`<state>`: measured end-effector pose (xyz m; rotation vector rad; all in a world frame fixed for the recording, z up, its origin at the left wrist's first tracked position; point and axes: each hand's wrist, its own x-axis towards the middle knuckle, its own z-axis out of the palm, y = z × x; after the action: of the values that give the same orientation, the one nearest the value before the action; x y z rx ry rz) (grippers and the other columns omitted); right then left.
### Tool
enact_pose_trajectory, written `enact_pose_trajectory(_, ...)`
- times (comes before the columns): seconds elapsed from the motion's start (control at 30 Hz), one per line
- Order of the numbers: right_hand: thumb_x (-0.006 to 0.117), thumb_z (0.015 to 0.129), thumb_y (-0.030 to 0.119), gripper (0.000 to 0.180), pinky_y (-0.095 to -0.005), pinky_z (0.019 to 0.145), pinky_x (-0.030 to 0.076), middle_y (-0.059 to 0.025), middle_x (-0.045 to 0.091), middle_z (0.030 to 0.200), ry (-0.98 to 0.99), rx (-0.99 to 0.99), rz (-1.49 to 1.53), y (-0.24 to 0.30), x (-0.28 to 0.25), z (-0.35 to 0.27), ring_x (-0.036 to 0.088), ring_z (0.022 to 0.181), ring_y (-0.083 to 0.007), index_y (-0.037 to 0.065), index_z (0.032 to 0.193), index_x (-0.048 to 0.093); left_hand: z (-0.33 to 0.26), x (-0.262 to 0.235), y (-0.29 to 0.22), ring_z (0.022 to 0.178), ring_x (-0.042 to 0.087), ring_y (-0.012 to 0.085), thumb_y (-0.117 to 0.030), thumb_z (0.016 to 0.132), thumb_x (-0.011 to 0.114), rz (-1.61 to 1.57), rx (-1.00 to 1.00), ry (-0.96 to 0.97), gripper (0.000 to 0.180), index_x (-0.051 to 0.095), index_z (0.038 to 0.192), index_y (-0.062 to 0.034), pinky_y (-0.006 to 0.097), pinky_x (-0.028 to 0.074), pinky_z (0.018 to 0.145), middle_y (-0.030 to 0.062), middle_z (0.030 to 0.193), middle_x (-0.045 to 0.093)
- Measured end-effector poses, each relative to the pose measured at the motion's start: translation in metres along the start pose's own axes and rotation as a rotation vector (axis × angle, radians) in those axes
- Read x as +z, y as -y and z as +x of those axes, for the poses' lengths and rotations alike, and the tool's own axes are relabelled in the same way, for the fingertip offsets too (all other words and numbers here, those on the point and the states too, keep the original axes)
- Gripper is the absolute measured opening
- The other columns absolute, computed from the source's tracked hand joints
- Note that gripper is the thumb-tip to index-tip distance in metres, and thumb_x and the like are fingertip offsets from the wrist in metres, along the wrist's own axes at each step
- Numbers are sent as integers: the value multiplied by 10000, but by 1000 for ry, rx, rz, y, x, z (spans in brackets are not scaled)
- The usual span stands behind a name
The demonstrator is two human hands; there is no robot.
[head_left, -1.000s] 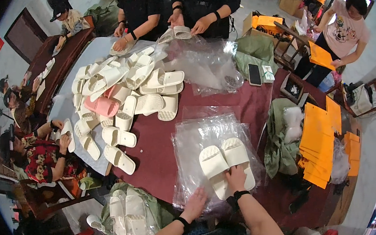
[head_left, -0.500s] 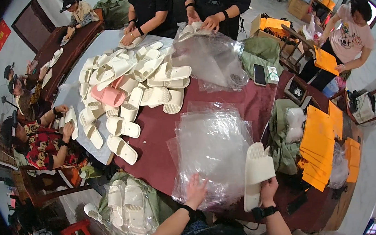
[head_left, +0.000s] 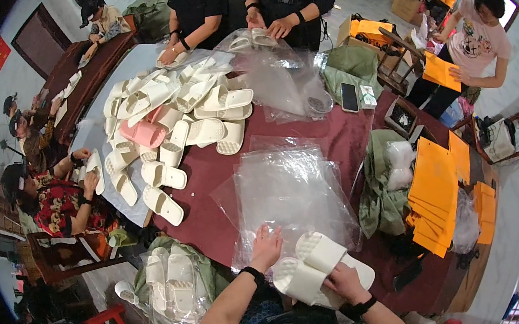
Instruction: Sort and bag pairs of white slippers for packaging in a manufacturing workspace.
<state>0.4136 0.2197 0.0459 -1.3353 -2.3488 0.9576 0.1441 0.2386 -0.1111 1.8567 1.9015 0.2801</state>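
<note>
A pair of cream-white slippers [head_left: 321, 255] is in my right hand [head_left: 348, 283], the two lying side by side over the near right corner of a stack of clear plastic bags [head_left: 288, 187]. My right fingers are closed on the slippers across their straps. My left hand [head_left: 267, 247] is at the near left edge of the bag stack, fingers stretched out, holding nothing. On the table's left half lies a large heap of cream slippers [head_left: 168, 115], with pink slippers [head_left: 144, 133] among them.
Bagged slippers [head_left: 170, 284] sit by the near left table edge. Orange envelopes [head_left: 434, 190] and green sacking [head_left: 375, 197] lie to the right. A phone [head_left: 349, 97] rests further back. Co-workers stand across the maroon table [head_left: 209, 225], and others sit to the left.
My right hand has brought the slippers leftward over the near edge of the bags, turning them from upright to slanted, spread side by side. My left hand has shifted slightly forward on the bags.
</note>
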Motion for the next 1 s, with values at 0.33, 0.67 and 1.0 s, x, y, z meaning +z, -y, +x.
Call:
enact_pose_trajectory(0.33, 671, 758, 243, 291, -448, 678, 508, -129, 605, 905, 69, 108, -224, -37, 43, 4, 598, 833, -344, 68, 982, 611, -3, -5, 8, 1331, 285, 420, -383, 958, 381, -59, -9, 71, 460, 449, 1376, -204, 524, 286, 1068, 274, 1409, 358)
enact_pose_trajectory(0.67, 656, 758, 223, 272, -452, 693, 506, -151, 586, 887, 63, 178, -234, -47, 45, 24, 595, 816, -351, 45, 953, 592, -4, -24, -5, 1289, 340, 440, -374, 970, 371, -52, -39, 172, 431, 486, 1356, -218, 496, 309, 1068, 265, 1430, 328)
enact_pose_trajectory(1.0, 670, 751, 196, 231, -447, 673, 506, -158, 582, 880, -17, 146, -206, -50, 53, 27, 593, 820, -346, 24, 889, 599, -6, -37, -23, 1318, 323, 430, -543, 856, 539, -23, 83, 90, 670, 383, 1425, -225, 500, 289, 1077, 249, 1446, 321)
